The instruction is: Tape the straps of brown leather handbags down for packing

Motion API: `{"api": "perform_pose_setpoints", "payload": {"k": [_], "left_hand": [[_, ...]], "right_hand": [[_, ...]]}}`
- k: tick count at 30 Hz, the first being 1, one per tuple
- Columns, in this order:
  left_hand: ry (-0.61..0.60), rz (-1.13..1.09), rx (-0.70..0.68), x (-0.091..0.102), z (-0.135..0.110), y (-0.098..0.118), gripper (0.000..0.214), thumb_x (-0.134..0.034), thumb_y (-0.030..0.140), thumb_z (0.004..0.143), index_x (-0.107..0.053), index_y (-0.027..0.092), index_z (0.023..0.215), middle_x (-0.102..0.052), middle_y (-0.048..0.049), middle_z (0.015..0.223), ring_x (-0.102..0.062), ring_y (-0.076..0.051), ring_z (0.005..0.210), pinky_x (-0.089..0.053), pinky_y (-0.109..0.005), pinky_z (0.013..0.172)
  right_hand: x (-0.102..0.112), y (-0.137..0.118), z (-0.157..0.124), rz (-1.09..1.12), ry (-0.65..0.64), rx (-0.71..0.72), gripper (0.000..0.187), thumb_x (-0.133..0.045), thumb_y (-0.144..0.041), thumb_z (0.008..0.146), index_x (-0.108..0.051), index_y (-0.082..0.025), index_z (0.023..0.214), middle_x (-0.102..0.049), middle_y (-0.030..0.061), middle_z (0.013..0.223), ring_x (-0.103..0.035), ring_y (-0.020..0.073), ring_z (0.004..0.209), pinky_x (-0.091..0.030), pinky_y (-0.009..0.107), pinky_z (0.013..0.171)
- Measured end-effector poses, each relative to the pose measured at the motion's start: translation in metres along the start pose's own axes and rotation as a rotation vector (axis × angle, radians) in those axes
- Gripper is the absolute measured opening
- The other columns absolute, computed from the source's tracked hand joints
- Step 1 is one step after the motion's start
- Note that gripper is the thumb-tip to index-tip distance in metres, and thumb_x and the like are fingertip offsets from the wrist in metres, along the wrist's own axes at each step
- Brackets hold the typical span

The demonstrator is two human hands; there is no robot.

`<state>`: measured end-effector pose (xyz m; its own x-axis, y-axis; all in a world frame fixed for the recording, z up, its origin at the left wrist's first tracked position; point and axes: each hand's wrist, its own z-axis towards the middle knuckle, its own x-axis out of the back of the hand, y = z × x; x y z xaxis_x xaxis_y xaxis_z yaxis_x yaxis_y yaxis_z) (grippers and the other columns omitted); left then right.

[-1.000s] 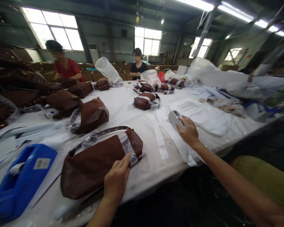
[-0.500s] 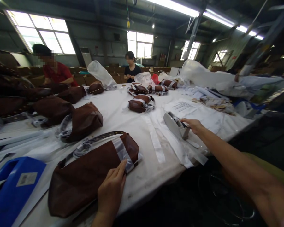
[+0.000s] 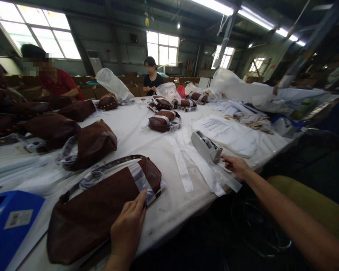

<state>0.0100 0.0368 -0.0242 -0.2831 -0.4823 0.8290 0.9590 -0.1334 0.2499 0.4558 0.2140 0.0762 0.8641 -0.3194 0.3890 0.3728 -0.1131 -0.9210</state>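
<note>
The step in hand looks like taping a wrap around the nearest brown bag, which lies on the white worktop at about seven o'clock in the view. The left hand lies flat on the bag's right end, fingers stretched out and pressing on the clear wrapping band; its grip closes on nothing. The right hand, at about three o'clock, sits just beside the near end of the grey tape dispenser. Its fingers are loosely curled, and a length of clear tape may be pinched between them, though I cannot tell for sure.

By my judgement the next move calls for a freed strip of tape carried across to the band under the left hand, with the bag held steady so the wrap does not slip.

As for writing: a printed sheet lies at one o'clock beyond the dispenser, its lines too small to read. The blue case at eight o'clock carries a white label with a barcode-like print, also unreadable. No brand shows on the bags.
</note>
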Motion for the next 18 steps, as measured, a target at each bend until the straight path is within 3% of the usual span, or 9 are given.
{"api": "perform_pose_setpoints", "payload": {"k": [4,7,9,12,15,18], "left_hand": [[-0.020,0.010,0.006,0.003,0.001,0.001,0.049,-0.054,0.017,0.093,-0.053,0.029,0.141,-0.074,-0.0016,0.110,-0.068,-0.016,0.088,-0.056,-0.022,0.070],[-0.035,0.012,0.018,0.005,0.001,0.003,0.048,-0.054,0.017,0.094,-0.053,0.029,0.140,-0.073,-0.0014,0.111,-0.068,-0.016,0.088,-0.056,-0.022,0.071],[-0.043,0.007,0.019,0.006,0.002,0.004,0.048,-0.055,0.018,0.094,-0.053,0.029,0.141,-0.073,-0.0012,0.110,-0.068,-0.016,0.088,-0.056,-0.022,0.071],[-0.045,-0.009,0.018,0.006,0.003,0.003,0.050,-0.056,0.018,0.094,-0.051,0.029,0.142,-0.073,-0.0009,0.111,-0.068,-0.016,0.088,-0.056,-0.023,0.072],[-0.041,-0.032,0.025,0.005,0.002,0.002,0.052,-0.057,0.017,0.093,-0.049,0.029,0.143,-0.074,-0.0007,0.110,-0.067,-0.017,0.090,-0.056,-0.024,0.075],[-0.032,-0.068,0.034,0.005,0.002,0.004,0.054,-0.058,0.014,0.091,-0.050,0.028,0.143,-0.073,-0.0008,0.114,-0.067,-0.017,0.092,-0.056,-0.023,0.073]], "right_hand": [[0.004,0.008,0.012,-0.287,0.077,0.142,0.027,-0.069,-0.043,0.078,-0.071,-0.017,0.073,-0.067,0.0060,0.064,-0.049,0.0137,0.046,-0.041,0.026,0.044],[0.024,0.000,0.007,-0.531,0.096,0.325,0.018,-0.065,-0.033,0.081,-0.074,-0.019,0.075,-0.069,0.0056,0.070,-0.059,0.0184,0.060,-0.043,0.028,0.053],[0.040,-0.013,-0.006,-0.713,0.035,0.500,0.016,-0.061,-0.025,0.083,-0.076,-0.021,0.084,-0.072,0.0067,0.083,-0.063,0.0211,0.073,-0.045,0.029,0.062],[0.052,-0.044,-0.033,-0.960,-0.156,0.770,0.023,-0.054,-0.019,0.089,-0.076,-0.023,0.098,-0.073,0.0069,0.095,-0.065,0.0223,0.086,-0.047,0.030,0.072],[0.035,-0.080,-0.063,-1.104,-0.379,1.112,0.031,-0.044,-0.018,0.099,-0.073,-0.024,0.109,-0.073,0.0061,0.100,-0.064,0.0214,0.092,-0.047,0.031,0.080],[-0.014,-0.110,-0.092,-1.054,-0.575,1.332,0.032,-0.041,-0.022,0.103,-0.071,-0.026,0.113,-0.073,0.0053,0.098,-0.064,0.0192,0.085,-0.046,0.030,0.078]]}}
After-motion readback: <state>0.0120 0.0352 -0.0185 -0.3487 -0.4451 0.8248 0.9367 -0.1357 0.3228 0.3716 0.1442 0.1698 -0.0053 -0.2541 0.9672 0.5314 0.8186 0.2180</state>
